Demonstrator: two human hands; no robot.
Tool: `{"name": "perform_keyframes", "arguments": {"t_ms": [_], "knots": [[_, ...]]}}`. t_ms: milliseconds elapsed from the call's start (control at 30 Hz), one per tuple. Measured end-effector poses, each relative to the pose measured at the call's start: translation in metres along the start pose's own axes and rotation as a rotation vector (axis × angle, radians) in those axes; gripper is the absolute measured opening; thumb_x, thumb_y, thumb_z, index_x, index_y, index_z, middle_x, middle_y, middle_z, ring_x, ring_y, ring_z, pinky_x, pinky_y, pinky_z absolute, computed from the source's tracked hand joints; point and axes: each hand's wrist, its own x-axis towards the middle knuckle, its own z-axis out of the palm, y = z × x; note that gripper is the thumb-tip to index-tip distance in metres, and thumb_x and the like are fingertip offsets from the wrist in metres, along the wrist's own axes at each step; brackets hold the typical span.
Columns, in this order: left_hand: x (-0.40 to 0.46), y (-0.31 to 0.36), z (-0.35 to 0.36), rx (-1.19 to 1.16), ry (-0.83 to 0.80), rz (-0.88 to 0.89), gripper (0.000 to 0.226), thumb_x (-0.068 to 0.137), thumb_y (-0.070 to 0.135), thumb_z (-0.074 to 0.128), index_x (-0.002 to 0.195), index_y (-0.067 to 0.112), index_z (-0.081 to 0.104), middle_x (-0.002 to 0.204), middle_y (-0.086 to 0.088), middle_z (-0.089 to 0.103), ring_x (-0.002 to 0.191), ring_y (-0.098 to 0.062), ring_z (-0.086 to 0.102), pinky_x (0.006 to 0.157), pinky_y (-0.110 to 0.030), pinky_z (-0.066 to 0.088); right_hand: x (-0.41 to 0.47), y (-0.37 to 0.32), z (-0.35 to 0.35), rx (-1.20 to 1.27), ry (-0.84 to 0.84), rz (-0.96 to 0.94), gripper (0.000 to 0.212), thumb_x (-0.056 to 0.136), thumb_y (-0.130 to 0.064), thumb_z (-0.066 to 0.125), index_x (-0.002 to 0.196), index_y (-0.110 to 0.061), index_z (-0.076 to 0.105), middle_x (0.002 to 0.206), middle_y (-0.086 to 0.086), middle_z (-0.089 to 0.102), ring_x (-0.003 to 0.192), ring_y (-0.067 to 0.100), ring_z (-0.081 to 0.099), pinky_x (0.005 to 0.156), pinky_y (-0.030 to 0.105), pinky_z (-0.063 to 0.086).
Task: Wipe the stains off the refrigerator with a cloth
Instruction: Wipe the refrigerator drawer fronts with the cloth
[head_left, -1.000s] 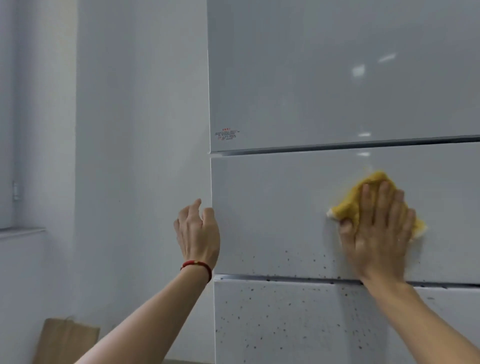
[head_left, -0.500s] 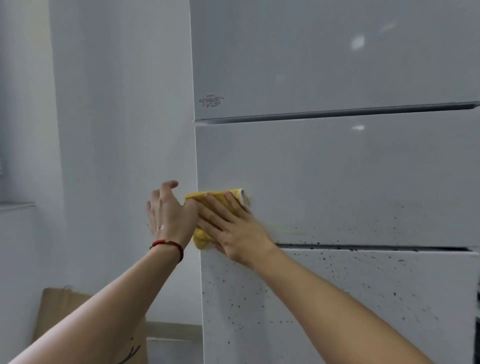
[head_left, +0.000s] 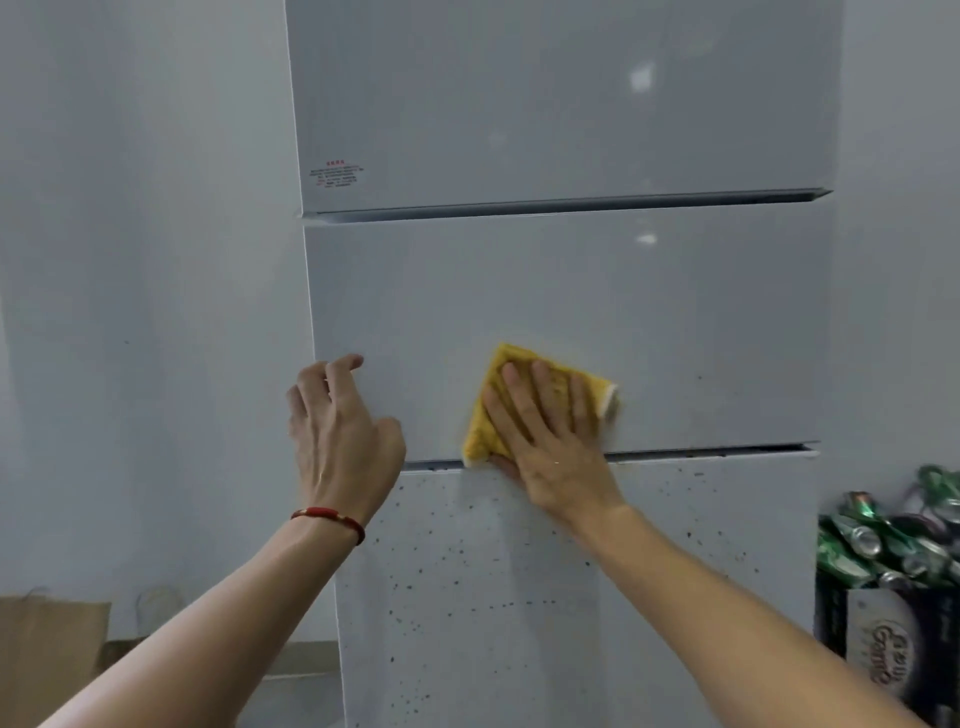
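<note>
Brown paper bag (head_left: 49, 654) sits on the floor, far left of the fridge (head_left: 561, 291), low corner, against the pale wall (head_left: 145, 260).

Left hand (head_left: 340, 441) is up at the fridge's left edge, level w/ the lower part of the middle door panel. Fingers (head_left: 343, 366) loosely curled, holding nothing; fingertips at or just off the panel edge, can't tell if touching. Red bracelet (head_left: 332, 517) on that wrist.

Small red-print label (head_left: 336, 174) on the fridge's top panel, bottom-left corner, just above the first door gap.

Yellow cloth (head_left: 506, 395) lies flat on the fridge's middle panel, roughly centre, its lower corner reaching the gap above the bottom panel. Right hand (head_left: 545, 441) presses it flat to the door, fingers straight and spread over the cloth, thumb under its lower edge at the gap.

Dark speckled stains (head_left: 457, 571) cover the fridge's bottom panel, below both hands. Middle panel looks mostly clean, a few specks near its right end.

Right of the fridge, low: a pile of green cans (head_left: 883, 540) on top of a dark printed box (head_left: 893, 654), just beside the fridge's right side.
</note>
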Motion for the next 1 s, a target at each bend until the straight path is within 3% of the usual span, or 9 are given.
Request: {"name": "perform_keyframes", "arguments": {"t_ms": [133,267,400,500,600,733,800,900,1000], "knots": [[0.003,0.045,0.019,-0.038,0.035,0.145,0.049,0.082,0.009,0.056,0.131,0.012,0.052,0.128,-0.010,0.049,0.118,-0.030,0.044,0.098,-0.045,0.043,0.051,-0.055,0.002,0.092,-0.049,-0.224,0.066,0.108,-0.040,0.040,0.166,-0.015,0.017,0.174,0.006,0.011,0.161,0.032,-0.002,0.128,0.059,0.003],[0.004,0.066,0.035,-0.071,-0.016,0.296,0.052,0.074,-0.002,0.061,0.124,0.014,0.059,0.124,-0.005,0.055,0.116,-0.027,0.044,0.094,-0.044,0.044,0.014,0.021,-0.007,-0.003,-0.059,-0.251,0.068,0.110,-0.047,0.044,0.165,-0.020,0.016,0.174,0.005,0.013,0.162,0.027,0.001,0.130,0.054,0.005],[-0.003,0.051,0.041,0.010,-0.060,0.376,0.054,0.069,-0.006,0.068,0.119,0.012,0.064,0.126,-0.007,0.058,0.119,-0.031,0.045,0.090,-0.045,0.043,-0.066,0.133,-0.019,-0.073,-0.037,0.052,0.075,0.107,-0.065,0.030,0.166,-0.021,0.018,0.175,0.005,0.009,0.161,0.030,0.005,0.125,0.062,0.016],[-0.009,0.027,0.033,0.057,-0.063,0.345,0.056,0.067,-0.007,0.070,0.119,0.012,0.065,0.129,-0.009,0.057,0.121,-0.035,0.044,0.090,-0.048,0.042,-0.103,0.183,-0.020,-0.038,-0.063,0.346,0.082,0.104,-0.067,0.021,0.167,-0.015,0.007,0.174,0.012,-0.002,0.161,0.036,-0.002,0.126,0.062,0.004],[-0.008,-0.004,0.014,0.048,-0.033,0.253,0.056,0.071,-0.007,0.069,0.123,0.011,0.062,0.132,-0.010,0.053,0.125,-0.036,0.039,0.097,-0.054,0.042,-0.101,0.176,-0.011,0.047,0.013,0.771,0.085,0.103,-0.061,0.024,0.166,-0.008,0.001,0.172,0.022,-0.006,0.159,0.042,-0.006,0.127,0.060,-0.002],[-0.012,-0.049,-0.009,-0.039,0.004,-0.046,0.054,0.079,-0.004,0.064,0.129,0.012,0.053,0.131,-0.014,0.048,0.125,-0.036,0.039,0.101,-0.046,0.038,-0.046,0.127,-0.011,0.247,0.153,1.348,0.088,0.097,-0.063,0.011,0.165,-0.009,-0.006,0.171,0.024,-0.012,0.158,0.045,-0.011,0.124,0.065,0.000],[-0.016,-0.063,-0.013,-0.122,0.026,-0.157,0.050,0.083,-0.004,0.062,0.129,0.012,0.051,0.127,-0.014,0.050,0.118,-0.034,0.048,0.098,-0.045,0.041,-0.018,0.089,-0.010,0.248,0.136,1.315,0.087,0.098,-0.064,0.010,0.165,-0.011,-0.007,0.170,0.026,-0.013,0.156,0.048,-0.013,0.122,0.069,0.001],[-0.021,-0.073,-0.012,-0.182,0.016,-0.273,0.048,0.086,-0.003,0.059,0.132,0.009,0.051,0.126,-0.013,0.054,0.107,-0.028,0.054,0.092,-0.041,0.044,0.016,0.006,-0.005,0.153,0.119,0.930,0.081,0.105,-0.062,0.020,0.166,-0.011,0.004,0.170,0.029,-0.004,0.155,0.053,-0.005,0.120,0.074,0.004],[-0.025,-0.076,-0.004,-0.214,-0.079,-0.484,0.053,0.088,0.004,0.059,0.140,0.012,0.047,0.131,-0.011,0.057,0.112,-0.030,0.056,0.094,-0.045,0.045,0.053,-0.071,0.003,0.136,0.092,0.571,0.077,0.107,-0.059,0.033,0.167,-0.016,0.011,0.171,0.026,-0.001,0.155,0.055,-0.004,0.120,0.075,0.001]]}}
